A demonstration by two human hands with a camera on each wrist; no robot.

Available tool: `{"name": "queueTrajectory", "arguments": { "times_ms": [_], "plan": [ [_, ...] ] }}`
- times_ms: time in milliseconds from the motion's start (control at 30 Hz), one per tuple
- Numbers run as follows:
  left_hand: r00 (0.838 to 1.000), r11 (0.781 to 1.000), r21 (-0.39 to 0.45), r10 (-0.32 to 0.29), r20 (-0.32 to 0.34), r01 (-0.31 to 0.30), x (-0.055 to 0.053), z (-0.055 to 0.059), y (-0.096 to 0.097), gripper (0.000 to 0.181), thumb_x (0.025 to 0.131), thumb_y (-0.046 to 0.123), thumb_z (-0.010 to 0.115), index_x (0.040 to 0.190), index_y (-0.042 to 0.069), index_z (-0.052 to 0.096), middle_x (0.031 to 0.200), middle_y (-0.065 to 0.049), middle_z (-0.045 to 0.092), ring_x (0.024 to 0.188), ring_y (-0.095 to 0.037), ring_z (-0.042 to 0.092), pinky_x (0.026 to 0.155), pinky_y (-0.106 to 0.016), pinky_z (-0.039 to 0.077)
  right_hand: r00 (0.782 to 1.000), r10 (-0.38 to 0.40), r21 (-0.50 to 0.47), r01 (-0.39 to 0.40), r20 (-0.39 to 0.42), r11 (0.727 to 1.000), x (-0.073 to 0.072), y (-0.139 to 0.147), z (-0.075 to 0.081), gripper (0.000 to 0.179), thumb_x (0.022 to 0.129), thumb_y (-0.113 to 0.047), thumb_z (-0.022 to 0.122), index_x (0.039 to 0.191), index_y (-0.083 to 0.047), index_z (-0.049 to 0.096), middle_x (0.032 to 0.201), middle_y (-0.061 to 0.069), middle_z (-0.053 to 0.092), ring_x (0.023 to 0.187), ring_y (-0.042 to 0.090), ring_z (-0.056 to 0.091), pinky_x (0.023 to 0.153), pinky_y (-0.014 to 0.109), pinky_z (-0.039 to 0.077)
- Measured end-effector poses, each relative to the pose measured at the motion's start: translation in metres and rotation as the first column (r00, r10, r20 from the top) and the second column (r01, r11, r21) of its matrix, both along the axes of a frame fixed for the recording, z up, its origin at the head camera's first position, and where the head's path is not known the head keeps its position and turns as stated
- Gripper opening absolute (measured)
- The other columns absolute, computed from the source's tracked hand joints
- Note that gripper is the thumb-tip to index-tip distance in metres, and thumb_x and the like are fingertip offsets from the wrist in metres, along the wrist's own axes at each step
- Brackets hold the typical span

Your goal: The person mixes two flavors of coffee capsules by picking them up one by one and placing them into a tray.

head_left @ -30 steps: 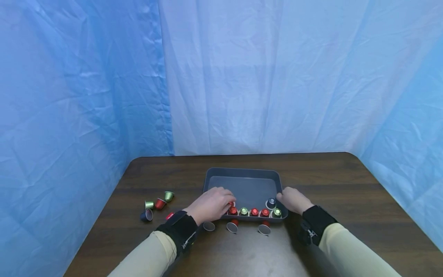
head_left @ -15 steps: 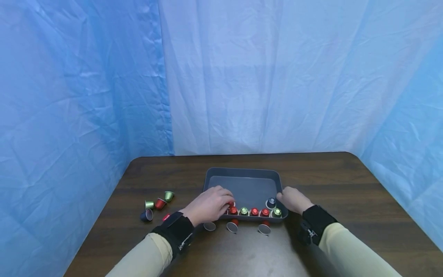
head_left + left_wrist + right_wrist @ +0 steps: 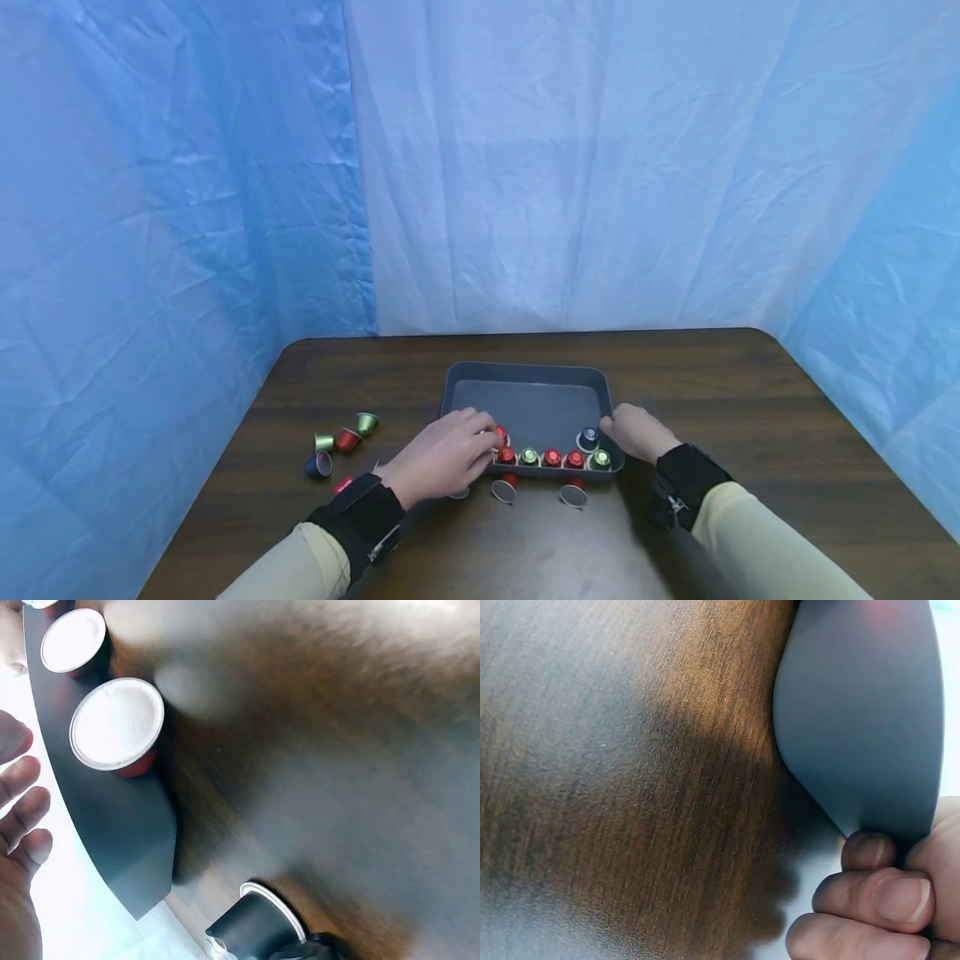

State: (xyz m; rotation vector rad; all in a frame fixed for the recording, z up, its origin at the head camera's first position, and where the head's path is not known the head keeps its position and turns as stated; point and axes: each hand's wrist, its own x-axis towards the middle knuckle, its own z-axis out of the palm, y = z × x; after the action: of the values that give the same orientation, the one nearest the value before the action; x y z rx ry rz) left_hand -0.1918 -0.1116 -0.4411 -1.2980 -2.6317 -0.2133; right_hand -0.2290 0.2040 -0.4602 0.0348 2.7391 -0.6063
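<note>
A dark grey baking tray [image 3: 525, 367] lies on the table. Along its near side stands a row of upturned coffee capsules, red [image 3: 552, 458] and green [image 3: 528, 457]. Behind that row are a dark blue capsule [image 3: 588, 440] at the right and a red capsule [image 3: 501, 435] at the left. My left hand [image 3: 442, 454] reaches over the tray's near left corner, fingertips right beside that red capsule. In the left wrist view its fingers [image 3: 26, 814] are loosely bent with nothing visible between them. My right hand [image 3: 637, 432] grips the tray's right side, fingers [image 3: 870, 896] curled under the rim.
Two red capsules, lids toward me, lie before the tray, one red capsule [image 3: 504, 492] left of the other [image 3: 573, 496]. A black capsule [image 3: 255, 926] lies partly hidden by the left hand. Farther left are several loose capsules, including a green capsule [image 3: 367, 423] and a dark blue one [image 3: 318, 466].
My left hand has drawn back slightly to the left, and more of the red capsule at its fingertips shows. The right hand has stayed on the tray.
</note>
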Motion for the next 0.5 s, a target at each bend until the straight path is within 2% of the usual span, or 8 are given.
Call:
{"name": "queueTrajectory", "arguments": {
  "times_ms": [333, 500],
  "plan": [
    [0.999, 1.0, -0.006, -0.016, 0.038, 0.016, 0.014, -0.001, -0.006, 0.026, 0.083, 0.031, 0.069, 0.108, 0.022, 0.067, 0.099, 0.01, 0.052, 0.085, -0.006, 0.045, 0.076, -0.022, 0.044, 1.0, -0.001, -0.003, 0.001, 0.006, 1.0, 0.0, 0.001, -0.001, 0.03, 0.093, -0.024, 0.046, 0.093, 0.001, 0.064, 0.072, 0.008, 0.055, 0.064, 0.02, 0.052, 0.059, 0.033, 0.039],
    [0.999, 1.0, -0.018, -0.008, 0.05, 0.009, 0.018, -0.004, -0.01, 0.031, 0.083, 0.031, 0.07, 0.113, 0.024, 0.066, 0.104, 0.01, 0.054, 0.089, -0.006, 0.048, 0.08, -0.024, 0.045, 1.0, 0.009, 0.007, -0.009, -0.01, 1.0, -0.001, 0.003, -0.001, 0.032, 0.093, -0.024, 0.046, 0.094, 0.002, 0.064, 0.073, 0.008, 0.055, 0.065, 0.02, 0.052, 0.06, 0.034, 0.039]
  ]
}}
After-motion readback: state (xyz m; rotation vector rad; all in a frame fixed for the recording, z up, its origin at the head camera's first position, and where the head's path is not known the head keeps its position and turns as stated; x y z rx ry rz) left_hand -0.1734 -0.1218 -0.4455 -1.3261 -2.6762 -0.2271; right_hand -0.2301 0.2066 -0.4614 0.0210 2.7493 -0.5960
